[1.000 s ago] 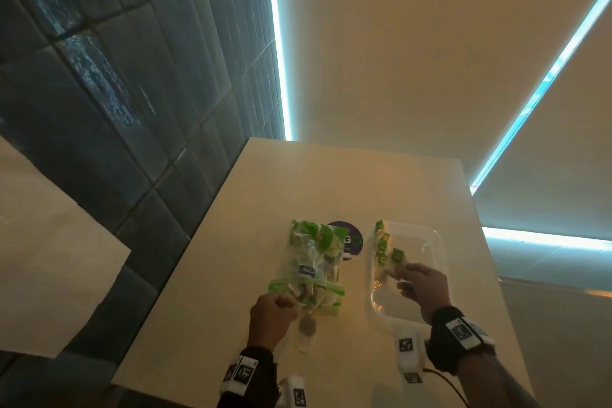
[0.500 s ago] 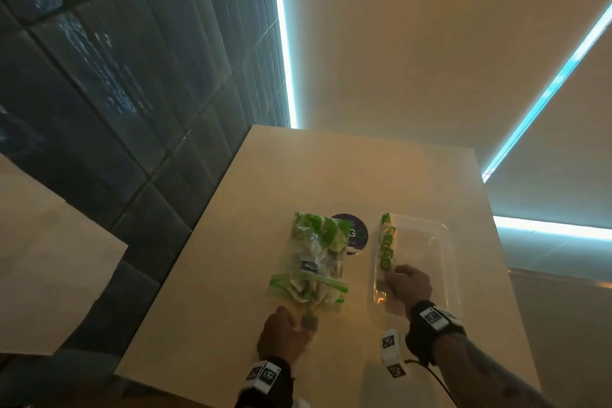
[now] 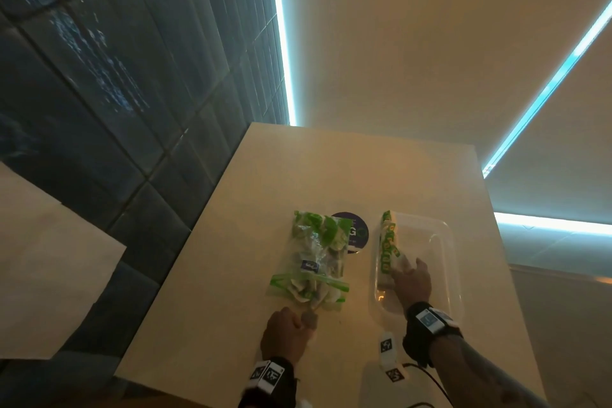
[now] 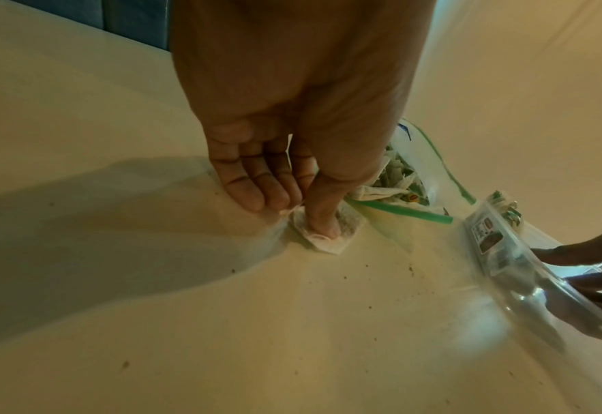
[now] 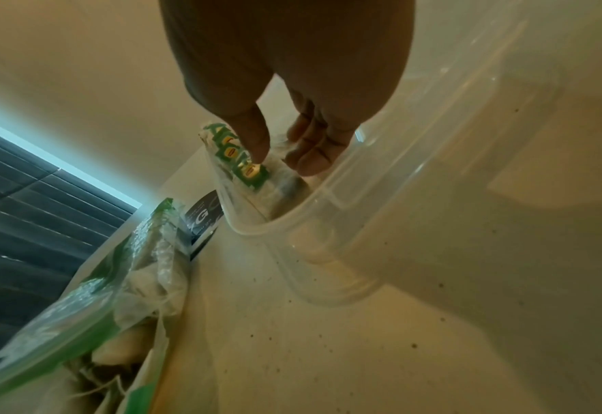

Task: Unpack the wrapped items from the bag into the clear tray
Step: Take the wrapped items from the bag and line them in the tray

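Observation:
A clear zip bag (image 3: 314, 262) with green seal strips lies mid-table, full of wrapped tea items, its mouth toward me. The clear tray (image 3: 447, 242) sits to its right. A long pack of green-labelled wrapped items (image 3: 387, 245) lies along the tray's left wall. My right hand (image 3: 405, 267) is inside the tray at the pack's near end, thumb on the green label (image 5: 246, 165) and fingers on the other side. My left hand (image 3: 303, 320) is just in front of the bag's mouth, pinching a small white tea bag (image 4: 327, 238) against the table under the thumb.
A round dark sticker (image 3: 354, 232) is on the table between bag and tray. The beige table (image 3: 231, 308) carries small dark crumbs near the hands. A dark tiled wall runs along its left side. White tagged wrist cameras and a cable lie near the front edge.
My right hand slid back along the pack toward the tray's near end. My left hand drew back from the bag's mouth toward me with the small tea bag.

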A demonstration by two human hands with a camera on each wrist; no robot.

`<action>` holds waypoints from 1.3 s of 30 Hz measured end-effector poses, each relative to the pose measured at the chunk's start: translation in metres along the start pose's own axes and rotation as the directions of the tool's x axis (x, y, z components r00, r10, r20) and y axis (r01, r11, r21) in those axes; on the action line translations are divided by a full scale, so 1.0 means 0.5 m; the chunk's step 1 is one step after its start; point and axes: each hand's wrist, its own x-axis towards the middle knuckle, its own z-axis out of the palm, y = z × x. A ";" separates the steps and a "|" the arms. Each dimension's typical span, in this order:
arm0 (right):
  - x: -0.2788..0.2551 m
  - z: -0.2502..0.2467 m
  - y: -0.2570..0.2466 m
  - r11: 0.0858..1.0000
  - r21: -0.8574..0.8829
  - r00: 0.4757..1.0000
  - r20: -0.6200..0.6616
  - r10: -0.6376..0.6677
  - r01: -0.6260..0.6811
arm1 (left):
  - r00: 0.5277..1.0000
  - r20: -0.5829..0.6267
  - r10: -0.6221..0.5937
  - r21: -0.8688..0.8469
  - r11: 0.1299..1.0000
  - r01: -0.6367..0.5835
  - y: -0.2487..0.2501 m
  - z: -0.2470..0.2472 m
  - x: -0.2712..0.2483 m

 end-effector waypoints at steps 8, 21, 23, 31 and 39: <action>-0.007 0.012 0.007 1.000 0.000 0.999 0.045 -0.006 0.006 | 1.000 -0.016 0.012 -0.014 1.000 -0.013 0.000 -0.002 -0.003; 0.004 0.001 0.020 0.999 0.020 0.999 0.031 0.039 -0.039 | 0.999 -0.040 0.028 -0.013 1.000 -0.028 0.002 -0.005 -0.012; 0.008 0.004 0.023 0.999 0.022 0.998 0.040 0.040 -0.041 | 0.999 -0.037 0.031 -0.008 0.999 -0.031 0.004 -0.006 -0.014; -0.001 0.001 0.020 0.993 0.111 0.990 0.138 0.013 -0.029 | 0.999 -0.037 0.031 -0.009 0.999 -0.032 0.004 -0.005 -0.018; -0.056 -0.035 -0.037 0.960 0.210 0.980 -0.115 -0.164 0.185 | 0.997 -0.068 0.038 -0.202 0.978 -0.051 0.012 -0.029 -0.009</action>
